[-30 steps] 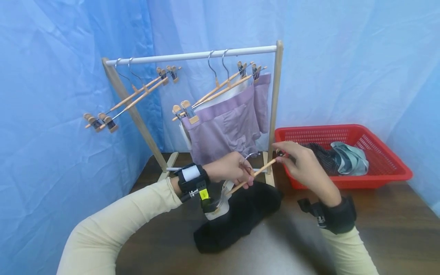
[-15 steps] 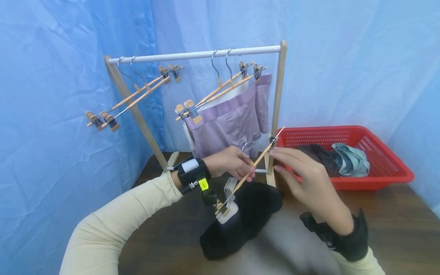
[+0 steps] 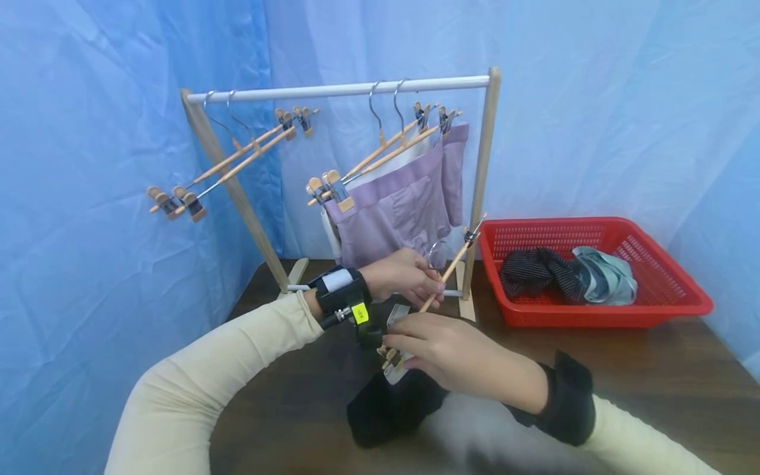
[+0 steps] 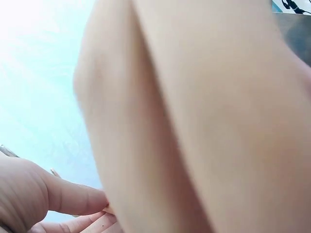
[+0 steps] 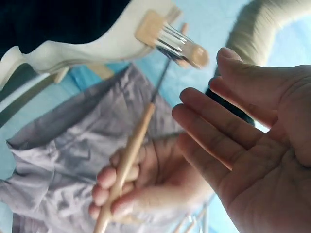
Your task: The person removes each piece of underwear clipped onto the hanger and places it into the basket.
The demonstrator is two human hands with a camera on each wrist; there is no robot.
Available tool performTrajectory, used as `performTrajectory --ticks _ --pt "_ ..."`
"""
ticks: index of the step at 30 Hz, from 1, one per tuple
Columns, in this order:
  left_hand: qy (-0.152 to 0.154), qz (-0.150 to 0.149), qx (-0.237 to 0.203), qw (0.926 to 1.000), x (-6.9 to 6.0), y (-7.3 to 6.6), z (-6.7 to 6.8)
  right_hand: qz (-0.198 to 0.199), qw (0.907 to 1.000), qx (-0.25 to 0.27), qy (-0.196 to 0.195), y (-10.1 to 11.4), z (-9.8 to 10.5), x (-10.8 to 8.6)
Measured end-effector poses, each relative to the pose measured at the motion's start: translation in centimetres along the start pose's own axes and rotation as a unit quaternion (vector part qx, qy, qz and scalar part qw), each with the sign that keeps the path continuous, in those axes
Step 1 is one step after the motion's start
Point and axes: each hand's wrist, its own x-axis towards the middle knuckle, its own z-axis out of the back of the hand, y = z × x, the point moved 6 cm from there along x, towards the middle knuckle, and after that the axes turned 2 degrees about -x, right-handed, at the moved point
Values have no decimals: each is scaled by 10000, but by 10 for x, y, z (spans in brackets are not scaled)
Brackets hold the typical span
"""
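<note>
My left hand (image 3: 406, 277) grips the wooden bar of a clip hanger (image 3: 449, 272) near its middle, fingers and thumb curled round it. The hanger slants, its near end lower. There a wooden clip (image 5: 170, 39) bites the pale waistband (image 5: 107, 46) of a black garment (image 3: 392, 409), which droops onto the table. My right hand (image 3: 457, 353) is beside that near clip; the right wrist view shows its fingers fairly straight and apart from the clip. At the hanger's far end, another clip (image 3: 470, 237) shows no cloth. Blurred fingers fill most of the left wrist view.
Behind stands a rack with a white rail (image 3: 338, 90). Two bare clip hangers (image 3: 246, 158) hang at its left. Purple shorts (image 3: 392, 218) and a whitish garment hang at its right. A red basket (image 3: 671, 297) holds a striped cloth (image 3: 543, 277) and a light green cloth (image 3: 608, 280).
My right hand let go of the hanger's far clip and moved left and down to the near clip. The hanger tilted, its near end coming into view, while my left hand kept its hold.
</note>
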Motion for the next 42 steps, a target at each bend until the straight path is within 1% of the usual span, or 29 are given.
performTrajectory --ticks 3,8,11,15,21,24,27,35,38,42 --pt "8 20 39 10000 2 -1 -2 79 9993 -203 299 2 -10 7" --pt "-40 106 -66 9999 5 -1 -5 142 9966 -228 775 5 -24 14" --pt "-50 138 -113 9998 6 -1 -6 228 9948 -413 902 8 -28 15" --pt "-37 150 -72 9999 6 -2 -7 269 9932 -589 968 11 -30 12" --pt "52 153 1 9999 7 -2 -9 194 9929 -522 1052 13 -31 8" --pt "85 133 -48 9999 7 -1 -11 193 9930 -522 1040 14 -31 6" --pt "84 121 -97 9998 6 -1 -11 214 9942 -485 939 14 -30 3" --pt "87 113 -216 9997 6 -2 -12 359 9983 -262 383 13 -26 -4" --pt "88 83 -191 9997 5 -3 -12 379 9988 -164 261 12 -25 -5" --pt "73 61 -193 9998 6 -2 -11 391 9990 -68 191 11 -25 -5"
